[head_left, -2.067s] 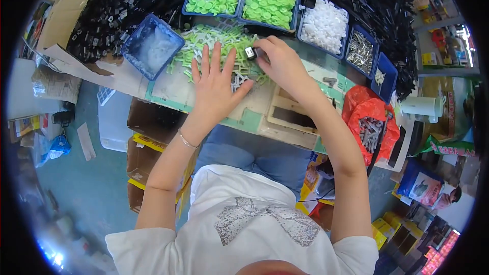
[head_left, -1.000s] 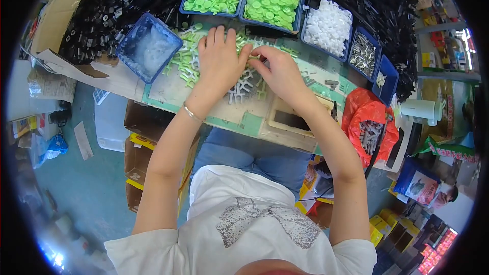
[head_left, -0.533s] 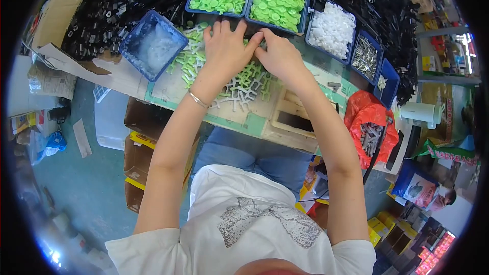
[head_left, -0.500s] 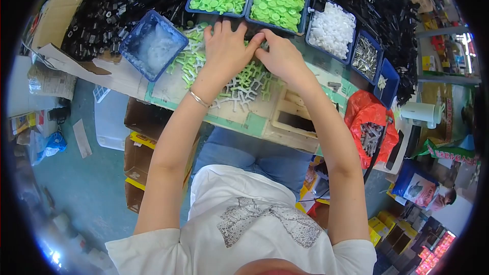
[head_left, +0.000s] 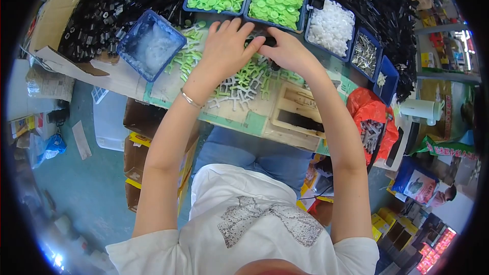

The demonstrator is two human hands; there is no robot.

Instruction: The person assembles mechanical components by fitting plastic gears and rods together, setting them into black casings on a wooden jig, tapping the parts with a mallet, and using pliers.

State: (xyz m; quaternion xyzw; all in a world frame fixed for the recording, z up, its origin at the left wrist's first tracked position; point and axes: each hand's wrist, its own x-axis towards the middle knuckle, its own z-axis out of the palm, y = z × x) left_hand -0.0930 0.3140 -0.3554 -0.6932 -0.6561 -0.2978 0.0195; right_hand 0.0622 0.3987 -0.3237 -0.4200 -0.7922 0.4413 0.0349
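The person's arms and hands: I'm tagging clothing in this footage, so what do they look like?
Short, loose white sleeves leave the forearms bare. The left hand is ungloved, with a thin silver-coloured bangle at its wrist. The right hand is ungloved too, with no bangle showing.

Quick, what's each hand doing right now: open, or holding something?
Left hand: palm down by the green pieces; its grip is hidden, so I can't tell.
Right hand: closed on a dark piece.
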